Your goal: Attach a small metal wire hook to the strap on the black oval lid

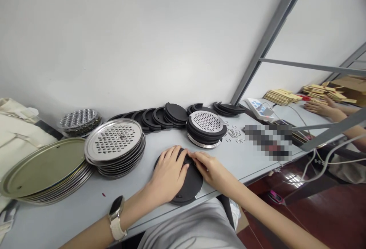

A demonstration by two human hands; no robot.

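Observation:
A round black disc [191,183] lies near the table's front edge, with a bit of shiny metal rim showing at its lower right. My left hand [170,174] rests on the disc's left part, palm down, fingers stretched toward the far edge and thumb apart. At the far right edge of the same disc, my right hand [210,169] has thumb and fingers pinched together; whatever is between the fingertips is hidden. Just beyond my hands stands a stack of perforated metal grater plates [207,122] with black rims. Small metal rings [234,132] lie scattered to its right.
To the left are a stack of grater plates [118,142], large olive-green plates [45,167] and a smaller grater stack [80,121]. Black rim pieces [150,118] lean along the wall. A power strip [260,109], a metal frame post [268,39] and another person's hands [320,108] are at right.

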